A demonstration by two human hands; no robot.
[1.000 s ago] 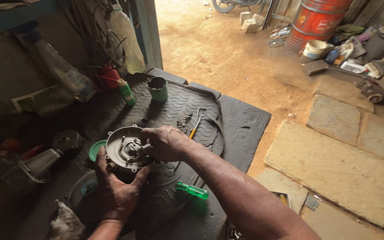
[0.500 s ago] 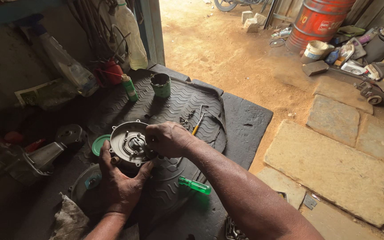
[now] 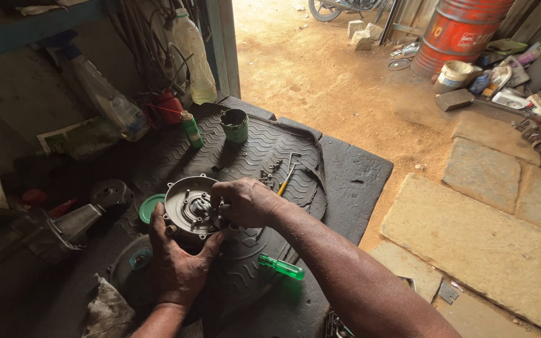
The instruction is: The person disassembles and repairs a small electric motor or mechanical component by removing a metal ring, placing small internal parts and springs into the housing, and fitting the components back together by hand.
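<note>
A round grey metal engine cover (image 3: pixel 189 209) with bolt lugs around its rim rests on a black rubber mat (image 3: pixel 264 156). My left hand (image 3: pixel 176 266) cups it from below, fingers curled against its near edge. My right hand (image 3: pixel 245 201) lies over its right side, fingers closed on a small part at the cover's inner face; what it pinches is hidden. A green-handled screwdriver (image 3: pixel 281 267) lies on the mat just right of my left hand. A yellow-handled tool (image 3: pixel 286 180) and several small screws (image 3: pixel 269 172) lie behind my right hand.
A green tin (image 3: pixel 235 125), a small green bottle (image 3: pixel 191 129), a red oil can (image 3: pixel 169 106) and plastic bottles (image 3: pixel 195 56) stand at the mat's far edge. A green lid (image 3: pixel 149 208) and metal parts (image 3: pixel 64 225) lie left. Stone slabs (image 3: pixel 477 244) and a red drum (image 3: pixel 461 31) sit outside.
The view has shifted slightly. Both hands have stayed on the cover, with my right hand's fingers working a little at its inner face.
</note>
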